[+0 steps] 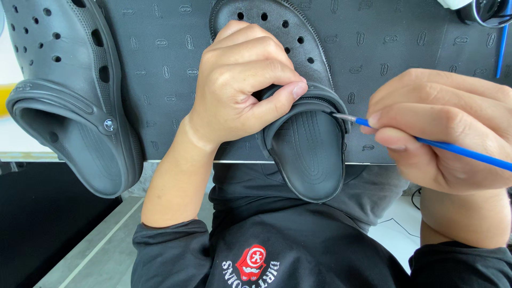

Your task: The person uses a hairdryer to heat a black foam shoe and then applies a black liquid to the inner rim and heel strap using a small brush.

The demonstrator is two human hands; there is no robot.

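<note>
Nearest the camera, the heel end of a black foam clog (306,154) sticks out past the table (160,80) edge, over the lap. Left hand (242,85) is clamped on it, thumb & fingers pinching the heel strap (282,114) where it folds over the opening. Right hand (448,133) is closed around a thin blue brush (458,149), tip touching the strap's right-side hinge. Can't see any paint or glue on the shoe, so imo the detail work looks barely started, can't tell how much is left. Count: 2 clogs, the second clog (69,96) lying untouched on the left, 1 brush, 1 dark patterned mat (160,48) under both. Something round w/ a blue stick sits top right, too cropped to ID.
</note>
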